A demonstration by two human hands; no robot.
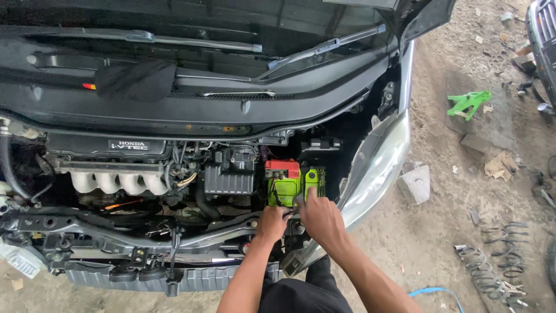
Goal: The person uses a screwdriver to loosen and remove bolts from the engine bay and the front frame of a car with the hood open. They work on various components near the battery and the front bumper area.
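A dusty dirt yard floor (pixel 440 243) strewn with scraps lies around a car with its hood up, and the dark open engine bay (pixel 174 174) fills most of the view, its front panel stripped away. Beyond the car's right side, rusty coil springs (pixel 492 272) and a bright green metal bracket (pixel 468 103) lie on the ground, well apart from the work. Inside the bay, a pale ribbed intake manifold (pixel 119 182) sits on the left and a black plastic box (pixel 230 179) near the middle. Just beside that box sits the bright green, block-shaped car battery with a red plastic top cover (pixel 285 184), tucked low in the corner next to the headlight (pixel 376 168). Such a battery is likely heavy, rigid and smooth-sided, so it is best gripped low on two opposite sides or by a strap, kept level. The person's right hand (pixel 318 217) rests fingers-forward on the battery's top front edge; the left hand (pixel 273 223) is curled at its lower front, but whether its grip is clamped on anything cannot be told.
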